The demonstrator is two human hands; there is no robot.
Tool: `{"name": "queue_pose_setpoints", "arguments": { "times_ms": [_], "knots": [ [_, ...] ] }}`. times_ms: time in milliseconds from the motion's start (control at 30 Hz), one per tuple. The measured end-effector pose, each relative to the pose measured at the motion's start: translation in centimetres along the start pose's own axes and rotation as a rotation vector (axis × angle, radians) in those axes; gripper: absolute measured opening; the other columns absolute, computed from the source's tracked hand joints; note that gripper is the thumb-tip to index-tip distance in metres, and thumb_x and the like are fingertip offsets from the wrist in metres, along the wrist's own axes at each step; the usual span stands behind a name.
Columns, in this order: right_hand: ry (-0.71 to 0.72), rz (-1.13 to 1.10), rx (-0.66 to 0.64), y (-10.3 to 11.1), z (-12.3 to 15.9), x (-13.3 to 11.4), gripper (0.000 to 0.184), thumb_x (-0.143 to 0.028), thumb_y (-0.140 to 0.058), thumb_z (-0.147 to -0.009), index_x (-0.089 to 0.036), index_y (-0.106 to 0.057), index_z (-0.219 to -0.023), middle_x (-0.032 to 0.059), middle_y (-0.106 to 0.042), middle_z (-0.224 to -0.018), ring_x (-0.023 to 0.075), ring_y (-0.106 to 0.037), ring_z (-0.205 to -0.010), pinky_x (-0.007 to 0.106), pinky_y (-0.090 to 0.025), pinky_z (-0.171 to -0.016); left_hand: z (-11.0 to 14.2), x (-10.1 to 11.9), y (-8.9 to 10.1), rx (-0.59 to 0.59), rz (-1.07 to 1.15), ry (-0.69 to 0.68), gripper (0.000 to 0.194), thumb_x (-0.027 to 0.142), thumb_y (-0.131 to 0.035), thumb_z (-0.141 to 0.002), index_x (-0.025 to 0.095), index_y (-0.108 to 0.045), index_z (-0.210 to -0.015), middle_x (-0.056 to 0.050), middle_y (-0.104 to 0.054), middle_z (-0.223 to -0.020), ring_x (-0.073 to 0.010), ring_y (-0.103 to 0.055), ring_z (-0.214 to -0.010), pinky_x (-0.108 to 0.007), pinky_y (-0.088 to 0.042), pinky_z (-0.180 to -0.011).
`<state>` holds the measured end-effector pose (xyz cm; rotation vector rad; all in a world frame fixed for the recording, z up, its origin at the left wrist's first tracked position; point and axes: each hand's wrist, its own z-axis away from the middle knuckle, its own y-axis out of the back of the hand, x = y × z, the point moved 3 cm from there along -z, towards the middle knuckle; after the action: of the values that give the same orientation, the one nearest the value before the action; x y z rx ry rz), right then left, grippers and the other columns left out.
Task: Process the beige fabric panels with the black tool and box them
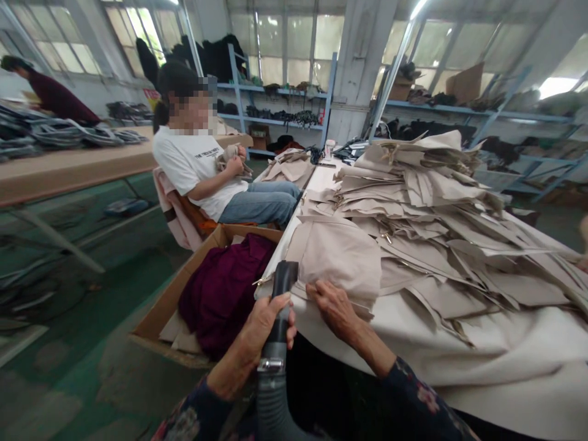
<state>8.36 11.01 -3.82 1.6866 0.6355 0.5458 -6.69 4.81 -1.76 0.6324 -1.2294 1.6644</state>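
My left hand [263, 323] is wrapped around the black nozzle [285, 277] of a vacuum hose. Below the fist, a metal clamp [271, 365] joins it to the grey ribbed hose [274, 401]. The nozzle's mouth is against or very near the left edge of a beige fabric piece [342, 251] lying on the table. At the near edge of that piece, my right hand [334, 308] has its fingers curled closed on the cloth. A small brass-coloured zipper end [263, 282] sticks out left of the nozzle.
A big pile of beige fabric pieces [427, 202] covers the white-draped table [496, 367]. To the left stands a cardboard box [156, 318] with purple cloth [225, 294] inside. Beyond it a seated co-worker [193, 159] handles beige cloth. Another person [55, 92] bends over a far table.
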Motion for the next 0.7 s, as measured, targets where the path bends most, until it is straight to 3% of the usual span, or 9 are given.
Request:
{"name": "queue_pose_setpoints", "arguments": {
  "times_ms": [167, 300, 433, 567, 700],
  "knots": [
    [-0.018, -0.052, 0.009, -0.1, 0.1, 0.2, 0.021, -0.013, -0.043, -0.095, -0.018, -0.058, -0.109, 0.0067, -0.060, -0.095, 0.0202, -0.054, -0.088, 0.029, -0.042, -0.069, 2.1, -1.0, 0.6, 0.035, -0.089, 0.081, 0.039, 0.051, -0.066, -0.072, 0.016, -0.051, -0.083, 0.004, -0.055, -0.056, -0.0088, -0.048, -0.036, -0.022, -0.042, -0.032],
    [-0.045, -0.062, 0.023, -0.2, 0.0, 0.3, 0.021, -0.011, -0.043, -0.094, -0.016, -0.059, -0.107, 0.0084, -0.060, -0.096, 0.0219, -0.054, -0.089, 0.030, -0.042, -0.066, 0.5, -0.7, 0.4, 0.057, -0.148, 0.017, 0.039, 0.051, -0.066, -0.072, 0.015, -0.053, -0.080, 0.003, -0.056, -0.055, -0.0094, -0.048, -0.035, -0.023, -0.042, -0.033],
    [-0.052, -0.071, 0.047, -0.3, 0.1, 0.4, 0.020, -0.010, -0.045, -0.093, -0.017, -0.061, -0.103, 0.0069, -0.060, -0.094, 0.0210, -0.055, -0.087, 0.029, -0.041, -0.066, -0.8, 1.3, 1.0, 0.149, -0.188, -0.116, 0.036, 0.045, -0.068, -0.071, 0.015, -0.050, -0.079, 0.004, -0.056, -0.056, -0.0099, -0.050, -0.038, -0.023, -0.044, -0.035],
    [-0.053, -0.094, 0.063, -0.5, 0.2, 0.5, 0.021, -0.010, -0.045, -0.093, -0.017, -0.060, -0.105, 0.0060, -0.060, -0.094, 0.0204, -0.055, -0.085, 0.029, -0.041, -0.065, 1.4, 3.0, 2.0, 0.235, -0.141, -0.183, 0.036, 0.042, -0.071, -0.069, 0.016, -0.050, -0.083, 0.005, -0.056, -0.058, -0.0094, -0.050, -0.039, -0.023, -0.044, -0.036],
    [-0.064, -0.111, 0.064, -0.7, 0.3, 0.7, 0.020, -0.011, -0.045, -0.093, -0.018, -0.060, -0.104, 0.0060, -0.059, -0.094, 0.0208, -0.054, -0.086, 0.029, -0.041, -0.066, 3.7, 2.5, 0.9, 0.226, -0.136, -0.142, 0.038, 0.044, -0.070, -0.069, 0.017, -0.050, -0.087, 0.005, -0.055, -0.058, -0.0097, -0.048, -0.038, -0.023, -0.042, -0.035]
  ]
}}
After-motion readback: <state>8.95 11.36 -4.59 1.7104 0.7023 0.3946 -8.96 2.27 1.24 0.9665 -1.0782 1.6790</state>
